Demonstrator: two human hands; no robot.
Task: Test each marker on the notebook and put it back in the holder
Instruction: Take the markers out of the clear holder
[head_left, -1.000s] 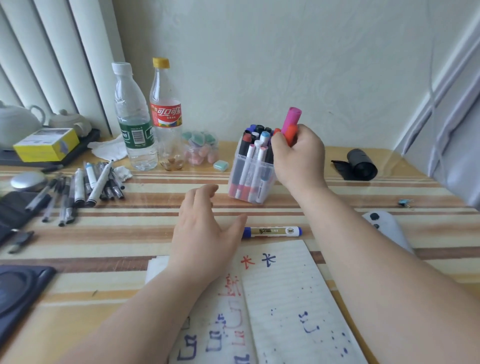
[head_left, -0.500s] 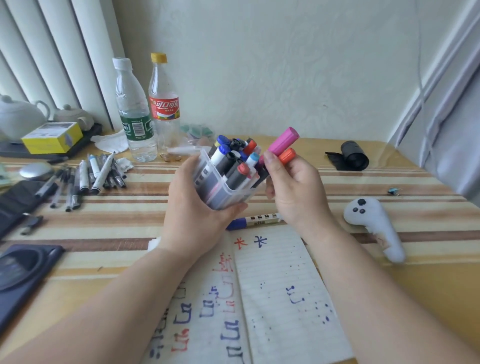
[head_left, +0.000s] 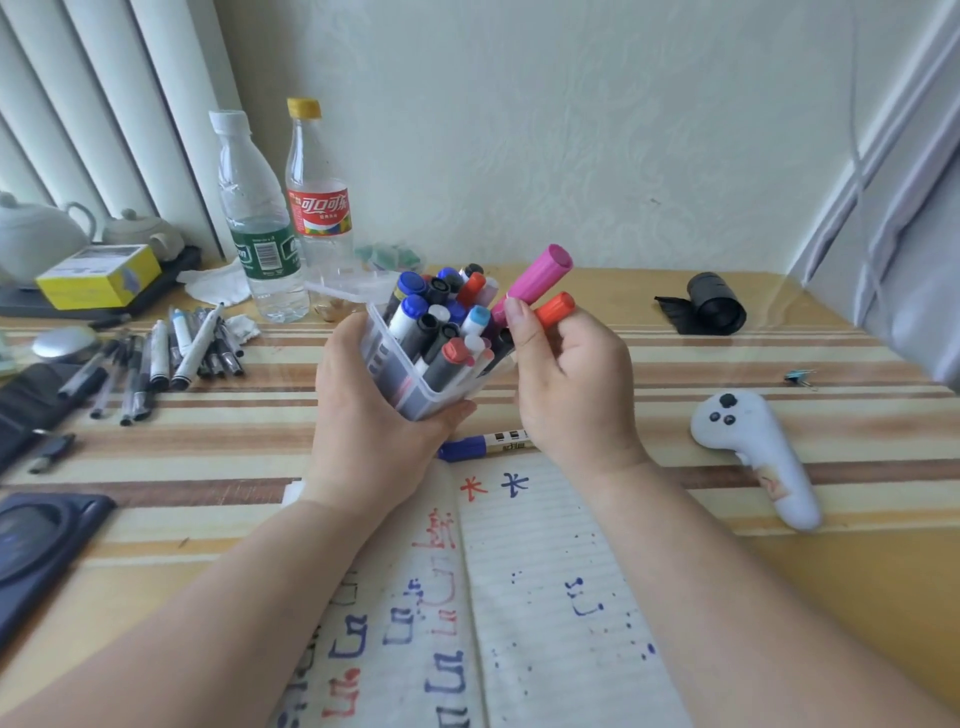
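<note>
My left hand (head_left: 363, 415) grips the clear plastic marker holder (head_left: 400, 387), lifted off the table and tilted toward me, packed with several capped markers. My right hand (head_left: 571, 379) holds a pink marker (head_left: 540, 275) and an orange marker (head_left: 556, 307) together at the holder's right rim. The open notebook (head_left: 545, 571), covered in red and blue test strokes, lies below both hands. A blue-capped marker (head_left: 478, 444) lies on the table at the notebook's top edge, partly hidden by my right hand.
Two plastic bottles (head_left: 260, 223) stand at the back left, with a row of loose pens (head_left: 171, 353) in front of them. A white controller (head_left: 753, 452) lies right, a black roll (head_left: 711, 304) far right, a yellow box (head_left: 98, 275) and teapots far left.
One second ago the holder stood on the table and my left hand hovered free. My left hand has since picked the holder up and tilted it; my right hand kept both markers.
</note>
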